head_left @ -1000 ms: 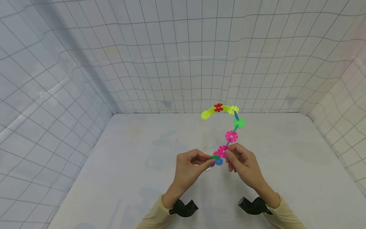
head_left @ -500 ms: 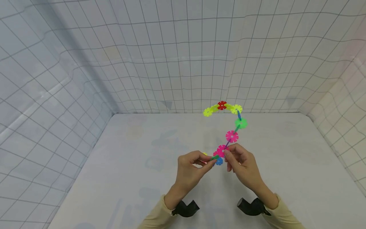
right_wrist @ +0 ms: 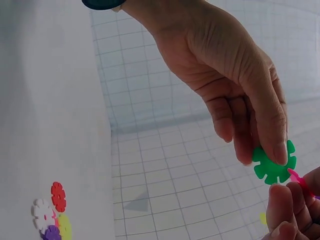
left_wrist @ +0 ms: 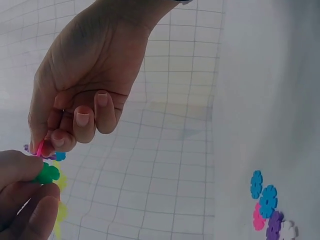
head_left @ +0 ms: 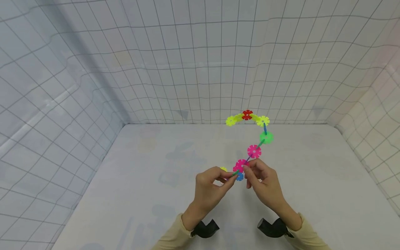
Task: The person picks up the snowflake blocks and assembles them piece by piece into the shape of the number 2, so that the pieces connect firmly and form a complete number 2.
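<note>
My left hand pinches a green snowflake disc between thumb and fingertips. In the head view this disc is nearly edge-on. My right hand grips the pink snowflake disc at the near end of a curved chain of linked discs. In the right wrist view the pink disc's edge is right at the green one's notched rim. Beyond my right hand the chain runs through another pink disc and a light green disc, then bends left past a red disc to a yellow disc.
Under the hands, several loose discs lie on the pale tabletop, partly hidden in the head view. Among them are a blue disc, a white disc and a red disc. Grid-patterned cloth walls enclose the table.
My left hand has shifted slightly right, bringing the green disc up to the pink one and turning it more edge-on. The chain's far end has swung to the right.
</note>
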A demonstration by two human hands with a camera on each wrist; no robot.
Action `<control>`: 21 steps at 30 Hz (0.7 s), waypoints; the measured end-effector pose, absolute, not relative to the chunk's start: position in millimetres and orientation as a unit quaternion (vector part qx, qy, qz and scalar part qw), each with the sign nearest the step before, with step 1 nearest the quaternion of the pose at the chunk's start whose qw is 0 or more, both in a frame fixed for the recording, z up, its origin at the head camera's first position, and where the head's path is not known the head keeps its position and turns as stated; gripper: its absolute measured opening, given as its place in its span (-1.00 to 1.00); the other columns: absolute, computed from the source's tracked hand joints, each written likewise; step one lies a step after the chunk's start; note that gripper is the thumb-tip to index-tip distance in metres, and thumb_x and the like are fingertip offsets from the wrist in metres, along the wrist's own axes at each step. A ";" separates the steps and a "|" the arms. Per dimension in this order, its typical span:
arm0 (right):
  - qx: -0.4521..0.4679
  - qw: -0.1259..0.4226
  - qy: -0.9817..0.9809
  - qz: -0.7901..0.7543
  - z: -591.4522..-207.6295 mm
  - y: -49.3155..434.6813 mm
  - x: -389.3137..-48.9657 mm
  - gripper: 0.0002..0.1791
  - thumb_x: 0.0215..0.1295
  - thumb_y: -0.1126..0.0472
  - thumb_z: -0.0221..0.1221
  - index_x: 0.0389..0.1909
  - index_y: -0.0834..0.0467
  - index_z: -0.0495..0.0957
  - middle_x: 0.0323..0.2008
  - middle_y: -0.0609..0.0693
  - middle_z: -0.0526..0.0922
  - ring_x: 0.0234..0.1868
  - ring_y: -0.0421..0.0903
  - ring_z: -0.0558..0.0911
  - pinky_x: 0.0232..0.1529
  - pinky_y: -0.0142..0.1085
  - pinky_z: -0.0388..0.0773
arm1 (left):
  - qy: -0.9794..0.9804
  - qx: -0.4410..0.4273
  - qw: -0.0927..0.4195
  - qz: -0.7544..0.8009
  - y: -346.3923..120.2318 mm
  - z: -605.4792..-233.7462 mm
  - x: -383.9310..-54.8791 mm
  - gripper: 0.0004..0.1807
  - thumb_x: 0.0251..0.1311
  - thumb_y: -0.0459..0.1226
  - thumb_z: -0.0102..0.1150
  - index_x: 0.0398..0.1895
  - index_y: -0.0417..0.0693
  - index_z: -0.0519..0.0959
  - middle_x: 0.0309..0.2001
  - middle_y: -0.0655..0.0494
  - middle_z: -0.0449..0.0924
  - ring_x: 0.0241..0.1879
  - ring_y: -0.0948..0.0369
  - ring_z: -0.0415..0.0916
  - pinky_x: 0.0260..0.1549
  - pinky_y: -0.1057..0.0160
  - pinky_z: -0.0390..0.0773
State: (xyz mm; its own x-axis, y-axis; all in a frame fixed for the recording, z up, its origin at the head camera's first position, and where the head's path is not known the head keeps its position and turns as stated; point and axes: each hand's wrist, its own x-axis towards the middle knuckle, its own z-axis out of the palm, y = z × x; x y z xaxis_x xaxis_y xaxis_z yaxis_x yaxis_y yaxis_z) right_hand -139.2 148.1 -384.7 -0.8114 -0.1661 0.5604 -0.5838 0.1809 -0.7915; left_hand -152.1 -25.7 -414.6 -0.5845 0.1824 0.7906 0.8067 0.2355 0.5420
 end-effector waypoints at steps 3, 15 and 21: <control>0.253 0.183 -0.745 0.589 -395.6 149.8 -143.2 -0.84 0.19 0.61 0.05 -0.40 0.31 0.45 -0.62 -0.09 0.45 -0.74 -0.13 0.45 -0.83 -0.38 0.24 | -0.722 -0.351 0.319 -0.503 -24.4 -415.6 -151.8 -0.80 -0.16 -0.52 0.45 -0.45 -0.20 0.63 -0.48 0.06 0.65 -0.52 0.32 0.59 -0.48 0.49 0.55; 0.252 0.168 -0.740 0.601 -411.3 155.9 -147.5 -0.77 0.25 0.54 0.07 -0.45 0.15 0.48 -0.71 -0.12 0.42 -0.76 -0.18 0.44 -0.81 -0.38 0.26 | -0.705 -0.377 0.409 -0.440 -19.2 -419.8 -151.9 -0.90 -0.01 -0.43 0.39 -0.42 -0.20 0.64 -0.51 0.07 0.64 -0.57 0.33 0.55 -0.44 0.53 0.52; 0.260 0.167 -0.741 0.596 -407.3 154.7 -144.8 -0.72 0.24 0.57 0.05 -0.48 0.13 0.46 -0.80 -0.14 0.37 -0.79 -0.23 0.40 -0.85 -0.41 0.16 | -0.692 -0.384 0.424 -0.440 -18.5 -421.2 -151.1 -0.90 0.00 -0.42 0.39 -0.41 -0.24 0.65 -0.51 0.05 0.63 -0.56 0.32 0.56 -0.44 0.50 0.53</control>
